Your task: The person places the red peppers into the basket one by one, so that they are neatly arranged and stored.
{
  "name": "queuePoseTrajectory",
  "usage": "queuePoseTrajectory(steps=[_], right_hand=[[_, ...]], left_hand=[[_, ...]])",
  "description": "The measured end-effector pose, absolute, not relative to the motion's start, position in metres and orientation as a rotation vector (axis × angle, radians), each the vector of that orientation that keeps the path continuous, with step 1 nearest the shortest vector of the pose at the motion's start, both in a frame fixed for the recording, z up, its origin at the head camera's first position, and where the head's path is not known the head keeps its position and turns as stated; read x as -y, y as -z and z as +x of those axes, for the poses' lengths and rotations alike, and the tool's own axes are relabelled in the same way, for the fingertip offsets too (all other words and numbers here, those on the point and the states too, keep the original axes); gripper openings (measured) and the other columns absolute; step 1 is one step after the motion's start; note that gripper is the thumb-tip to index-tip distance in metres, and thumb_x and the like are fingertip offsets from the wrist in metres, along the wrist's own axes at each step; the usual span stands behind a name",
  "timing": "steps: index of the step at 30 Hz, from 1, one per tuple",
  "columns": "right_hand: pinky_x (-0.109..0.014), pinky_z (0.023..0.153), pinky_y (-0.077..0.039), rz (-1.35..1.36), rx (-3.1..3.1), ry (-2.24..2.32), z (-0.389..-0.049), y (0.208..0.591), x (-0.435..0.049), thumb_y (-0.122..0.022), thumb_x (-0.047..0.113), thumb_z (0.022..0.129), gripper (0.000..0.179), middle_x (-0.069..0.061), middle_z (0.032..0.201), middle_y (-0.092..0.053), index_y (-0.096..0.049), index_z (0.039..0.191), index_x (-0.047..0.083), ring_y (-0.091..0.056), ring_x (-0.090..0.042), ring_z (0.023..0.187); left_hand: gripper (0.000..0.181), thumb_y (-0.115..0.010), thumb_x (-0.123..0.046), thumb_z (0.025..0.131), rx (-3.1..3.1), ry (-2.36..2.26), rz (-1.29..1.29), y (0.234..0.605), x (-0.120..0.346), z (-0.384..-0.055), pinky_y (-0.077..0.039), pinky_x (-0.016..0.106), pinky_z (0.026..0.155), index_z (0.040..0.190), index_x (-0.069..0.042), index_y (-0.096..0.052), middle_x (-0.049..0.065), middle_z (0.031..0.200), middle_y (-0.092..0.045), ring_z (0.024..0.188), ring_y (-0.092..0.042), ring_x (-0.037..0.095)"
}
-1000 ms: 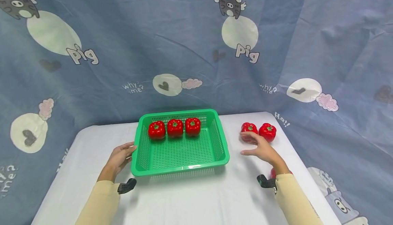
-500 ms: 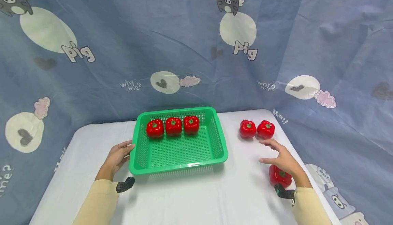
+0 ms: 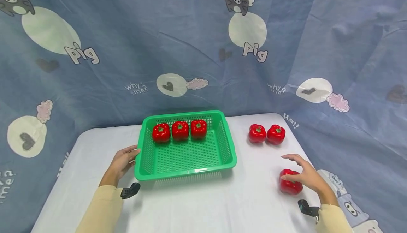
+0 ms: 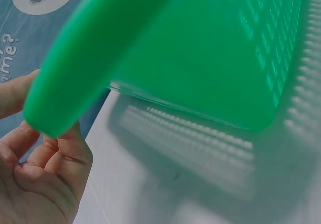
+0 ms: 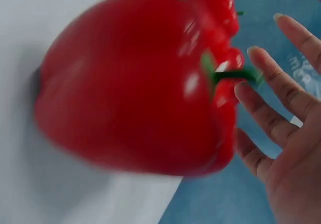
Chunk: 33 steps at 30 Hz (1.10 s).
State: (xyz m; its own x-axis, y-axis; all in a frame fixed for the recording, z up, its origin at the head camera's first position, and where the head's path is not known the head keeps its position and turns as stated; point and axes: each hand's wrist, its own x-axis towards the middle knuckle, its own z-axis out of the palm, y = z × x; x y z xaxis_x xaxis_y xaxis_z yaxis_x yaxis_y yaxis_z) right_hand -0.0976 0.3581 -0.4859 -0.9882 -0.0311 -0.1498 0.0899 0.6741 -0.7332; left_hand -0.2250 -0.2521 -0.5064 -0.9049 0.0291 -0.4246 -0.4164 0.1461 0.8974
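My left hand holds the left rim of a green plastic basket. In the left wrist view its fingers curl under the basket rim. Three red bell peppers stand in a row along the basket's back wall: left, middle and right. My right hand hovers by a single red bell pepper at the table's right, thumb and fingers spread, holding nothing. The right wrist view shows this pepper large, its green stem towards my spread fingers.
Two more red bell peppers, one left and one right, sit side by side at the back right of the white-covered table. A blue printed curtain hangs right behind the table and past its right side.
My right hand has drawn back from the two rear peppers, down and to the right, to the single front pepper, now uncovered. My left hand stays at the basket rim.
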Motion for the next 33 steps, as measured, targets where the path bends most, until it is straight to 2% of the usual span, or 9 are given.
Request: queuePoseTrajectory(steps=[13, 18, 25, 33], right_hand=[[-0.055, 0.087, -0.051, 0.159, -2.483, 1.258, -0.081, 0.498, -0.369, -0.088, 0.021, 0.067, 0.097, -0.029, 0.140, -0.034, -0.032, 0.145, 0.006, -0.031, -0.051, 0.125], [-0.056, 0.087, -0.050, 0.175, -2.475, 1.219, -0.078, 0.503, -0.374, -0.086, 0.018, 0.069, 0.095, -0.032, 0.138, -0.036, -0.031, 0.144, 0.001, -0.036, -0.052, 0.122], [-0.055, 0.085, -0.051, 0.219, -2.494, 1.209, -0.079, 0.507, -0.372, -0.087, 0.020, 0.068, 0.091, -0.030, 0.134, -0.043, -0.037, 0.141, -0.001, -0.039, -0.050, 0.121], [-0.054, 0.083, -0.052, 0.234, -2.510, 1.204, -0.083, 0.505, -0.366, -0.088, 0.023, 0.066, 0.094, -0.031, 0.134, -0.042, -0.037, 0.142, -0.002, -0.039, -0.051, 0.120]], left_hand=[[0.059, -0.056, -0.023, 0.099, -2.109, -1.804, -0.406, 0.509, 0.254, -0.223, -0.050, 0.019, 0.074, 0.146, 0.005, -0.031, -0.010, 0.099, -0.060, 0.086, -0.059, 0.001], [0.059, -0.056, -0.022, 0.099, -2.101, -1.818, -0.386, 0.512, 0.253, -0.224, -0.050, 0.020, 0.076, 0.145, 0.005, -0.033, -0.010, 0.100, -0.061, 0.087, -0.059, 0.001], [0.057, -0.055, -0.021, 0.099, -2.115, -1.819, -0.386, 0.511, 0.253, -0.223, -0.050, 0.020, 0.076, 0.144, 0.006, -0.033, -0.009, 0.099, -0.061, 0.086, -0.059, 0.001], [0.056, -0.056, -0.020, 0.099, -2.103, -1.838, -0.383, 0.509, 0.253, -0.224, -0.050, 0.020, 0.075, 0.144, 0.006, -0.034, -0.008, 0.100, -0.061, 0.086, -0.059, 0.002]])
